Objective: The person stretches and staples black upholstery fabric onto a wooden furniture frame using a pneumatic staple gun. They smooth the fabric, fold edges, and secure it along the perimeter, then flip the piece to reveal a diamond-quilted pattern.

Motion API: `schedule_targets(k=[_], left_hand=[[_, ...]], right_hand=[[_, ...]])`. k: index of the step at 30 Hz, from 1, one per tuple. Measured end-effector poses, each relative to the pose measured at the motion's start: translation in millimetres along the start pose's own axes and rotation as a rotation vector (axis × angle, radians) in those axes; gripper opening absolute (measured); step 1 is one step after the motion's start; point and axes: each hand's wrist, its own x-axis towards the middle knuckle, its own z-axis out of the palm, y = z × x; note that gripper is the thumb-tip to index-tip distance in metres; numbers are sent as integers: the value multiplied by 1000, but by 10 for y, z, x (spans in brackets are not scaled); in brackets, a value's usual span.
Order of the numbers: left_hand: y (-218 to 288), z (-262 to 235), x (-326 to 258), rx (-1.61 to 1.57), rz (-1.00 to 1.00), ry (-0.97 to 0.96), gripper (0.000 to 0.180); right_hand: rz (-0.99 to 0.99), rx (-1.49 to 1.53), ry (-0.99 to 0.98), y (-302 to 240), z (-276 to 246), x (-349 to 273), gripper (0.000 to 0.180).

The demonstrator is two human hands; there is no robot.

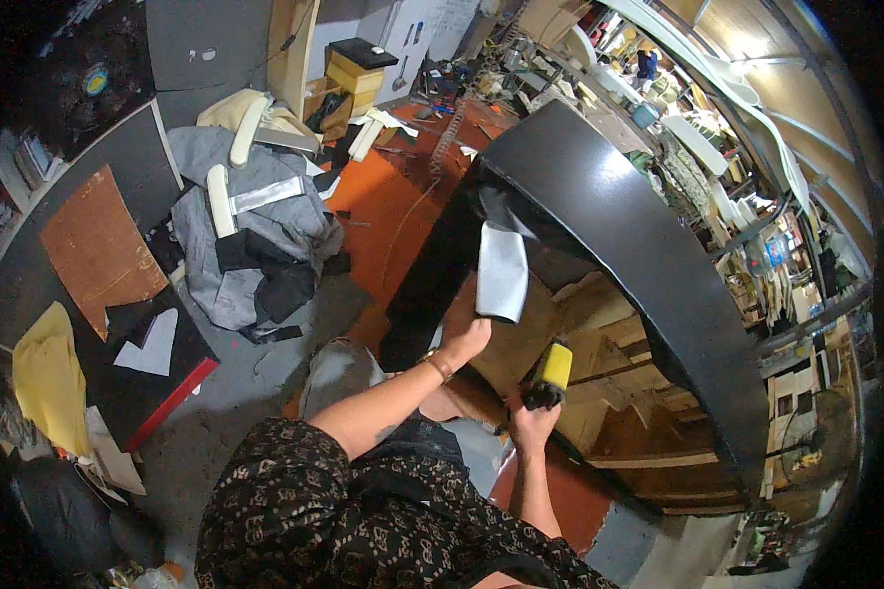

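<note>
My left hand (469,337) is closed on the lower edge of a pale grey piece of fabric (502,272), which stands up above the fingers. My right hand (532,420) grips a yellow-and-black hand tool (553,367), its yellow end pointing up and away; its exact kind is not clear. Both hands are at the open side of a large black-covered furniture frame (609,187). Bare wooden slats and boards (658,456) show inside it, right of the tool. A dark flap of covering hangs behind the fabric.
Left on the floor lies a heap of grey and black cloth (255,236) with cream-coloured padded strips (250,130). A brown board (103,250), yellow cloth (47,378) and red-edged black panel (172,393) sit farther left. Crowded shelving (678,147) runs along the right.
</note>
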Motion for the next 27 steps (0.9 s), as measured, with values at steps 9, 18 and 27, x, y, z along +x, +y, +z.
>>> schedule_targets(k=[9, 18, 27], left_hand=[[-11, 28, -135, 78, 164, 8, 34], [-512, 38, -246, -22, -107, -60, 35], [-728, 8, -212, -50, -186, -25, 36]], right_hand=[[-612, -319, -840, -1083, 368, -212, 84], [-448, -642, -473, -1478, 1141, 521, 90], [-438, -662, -260, -1558, 1395, 1018, 71]])
